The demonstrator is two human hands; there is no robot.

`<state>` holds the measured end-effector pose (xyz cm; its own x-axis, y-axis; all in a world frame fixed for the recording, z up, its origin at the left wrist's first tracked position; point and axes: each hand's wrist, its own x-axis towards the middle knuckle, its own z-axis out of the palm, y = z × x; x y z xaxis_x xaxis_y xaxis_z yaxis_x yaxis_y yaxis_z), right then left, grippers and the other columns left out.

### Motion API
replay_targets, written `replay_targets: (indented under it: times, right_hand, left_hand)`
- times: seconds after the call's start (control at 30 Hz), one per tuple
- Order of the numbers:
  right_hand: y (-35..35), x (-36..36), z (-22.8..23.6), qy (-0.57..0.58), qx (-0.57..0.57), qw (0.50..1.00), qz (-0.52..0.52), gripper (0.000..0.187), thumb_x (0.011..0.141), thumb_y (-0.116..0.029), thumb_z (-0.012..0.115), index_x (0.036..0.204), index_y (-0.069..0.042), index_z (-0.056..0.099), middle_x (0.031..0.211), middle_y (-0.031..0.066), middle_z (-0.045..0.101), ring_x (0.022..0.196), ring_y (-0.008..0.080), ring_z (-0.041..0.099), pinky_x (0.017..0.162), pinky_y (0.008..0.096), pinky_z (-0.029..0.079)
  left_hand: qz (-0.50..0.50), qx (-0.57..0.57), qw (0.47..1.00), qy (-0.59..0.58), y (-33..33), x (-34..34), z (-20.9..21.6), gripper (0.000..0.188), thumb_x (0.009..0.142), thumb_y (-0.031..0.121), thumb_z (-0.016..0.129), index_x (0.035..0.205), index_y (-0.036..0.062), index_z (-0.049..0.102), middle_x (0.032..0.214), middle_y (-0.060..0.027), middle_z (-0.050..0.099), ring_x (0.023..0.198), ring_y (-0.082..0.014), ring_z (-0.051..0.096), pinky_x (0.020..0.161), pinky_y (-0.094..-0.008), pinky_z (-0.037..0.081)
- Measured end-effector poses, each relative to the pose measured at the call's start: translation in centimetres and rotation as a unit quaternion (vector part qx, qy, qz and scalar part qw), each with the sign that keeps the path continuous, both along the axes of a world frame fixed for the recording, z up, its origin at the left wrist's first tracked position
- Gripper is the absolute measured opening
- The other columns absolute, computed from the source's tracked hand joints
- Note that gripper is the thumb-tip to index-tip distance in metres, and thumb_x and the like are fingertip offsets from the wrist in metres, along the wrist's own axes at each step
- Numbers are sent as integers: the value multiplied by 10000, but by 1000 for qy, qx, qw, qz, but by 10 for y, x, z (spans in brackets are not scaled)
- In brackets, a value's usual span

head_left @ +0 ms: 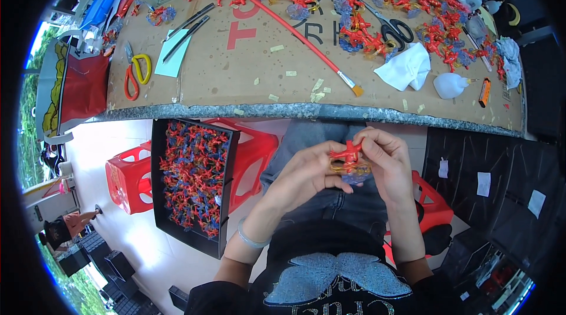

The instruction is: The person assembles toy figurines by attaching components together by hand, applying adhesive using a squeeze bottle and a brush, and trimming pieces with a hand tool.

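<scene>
Over my lap, just in front of the bench edge, I hold a small red figurine with yellow and clear blue parts around its base. My left hand is closed on its left side, with the lower fingers curled beneath it. The thumb and forefinger of my right hand pinch the figurine's upper right part. Part of the figurine is hidden behind my fingers. To my left, a black tray is filled with many similar red and blue figurines.
The cardboard-covered bench carries more figurines, a red-handled brush, black scissors, pliers, a white cloth, a squeeze bottle and a light green paper. Red stools stand below; black crates are at right.
</scene>
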<state>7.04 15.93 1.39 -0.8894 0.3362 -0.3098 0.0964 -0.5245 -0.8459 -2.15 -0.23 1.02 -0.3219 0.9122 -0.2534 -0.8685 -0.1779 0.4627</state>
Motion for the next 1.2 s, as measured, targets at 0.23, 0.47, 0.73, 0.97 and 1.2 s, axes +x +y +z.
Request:
replay_targets:
  times: [0.23,0.47,0.73,0.97,1.2]
  right_hand:
    - [2,5,-8,-1,-130,991,11,170,935,-140,572,986,9,637,934,42,625,845,86,571,730,213,451]
    - [13,7,-5,-6,9,995,95,188,939,-111,561,1045,26,635,937,31,609,800,84,538,726,207,443]
    - [-6,16,1,-7,230,972,-55,197,860,-3,621,1052,17,660,941,68,643,864,111,602,782,238,467]
    - [-15,13,10,-22,363,930,-58,120,804,6,671,920,33,689,844,98,659,763,143,620,713,248,479]
    - [-13,11,9,-15,331,942,-51,116,825,-25,663,920,35,690,814,86,647,732,126,576,682,243,456]
  left_hand:
    - [-5,20,994,-111,10,9,-8,334,931,91,549,1207,-4,386,1170,-193,545,1096,-295,596,892,-401,522]
    - [-45,17,998,-33,9,8,-10,388,874,37,628,1183,30,393,1138,-139,553,1024,-227,604,879,-346,536]
    - [140,-204,925,289,17,15,3,464,818,-95,616,1251,-21,469,1031,-73,566,949,-109,576,688,-230,572]
    - [132,-207,930,274,14,15,7,429,812,-87,633,1214,-37,490,1052,-89,583,943,-112,585,688,-238,578]
    - [124,-170,959,191,9,10,9,424,805,-86,649,1197,-51,491,1059,-108,594,970,-139,590,696,-262,582]
